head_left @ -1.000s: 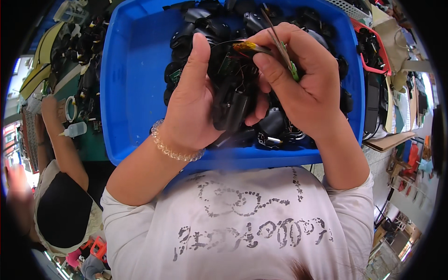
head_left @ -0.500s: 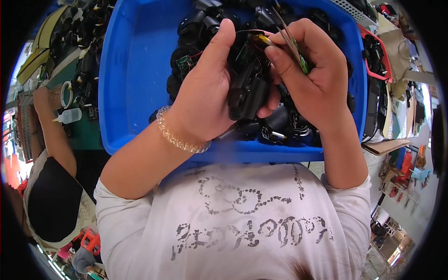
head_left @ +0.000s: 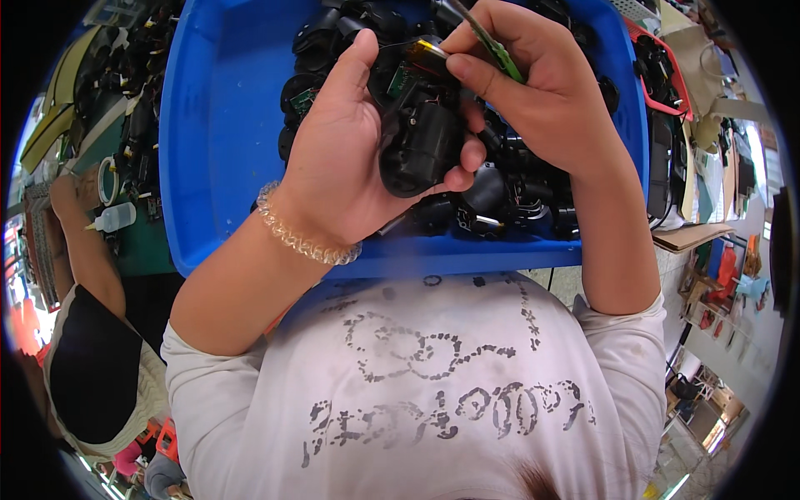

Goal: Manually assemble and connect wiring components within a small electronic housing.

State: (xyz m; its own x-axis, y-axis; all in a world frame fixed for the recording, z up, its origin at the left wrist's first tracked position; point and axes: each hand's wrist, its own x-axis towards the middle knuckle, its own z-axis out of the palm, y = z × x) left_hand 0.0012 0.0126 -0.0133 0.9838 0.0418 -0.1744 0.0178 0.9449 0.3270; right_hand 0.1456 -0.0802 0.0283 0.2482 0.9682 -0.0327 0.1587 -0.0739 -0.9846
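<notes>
My left hand [head_left: 333, 162] is closed around a black rounded plastic housing [head_left: 427, 137], its thumb pointing up and its fingertips curled round the right side. A small green circuit board [head_left: 402, 81] shows at the housing's upper end. Between thumb and forefinger, my right hand [head_left: 546, 96] pinches a small flat piece with yellow tape [head_left: 428, 55], perhaps a battery, just above the board. That same hand also holds green-handled tweezers [head_left: 497, 54], with the points up and away from the housing. Thin wires run near the taped piece; where they end is hard to see.
Under my hands is a blue plastic bin [head_left: 221, 167] with many similar black housings [head_left: 487, 190]. At left, another person's arm [head_left: 87, 242] rests by a squeeze bottle [head_left: 115, 217] and a tape roll [head_left: 108, 182]. A red basket [head_left: 667, 100] of black parts stands at right.
Both hands have shifted slightly left with what they hold. The housing has turned so its rounded side shows more. My right hand keeps its pinch on the taped piece and its hold on the tweezers.
</notes>
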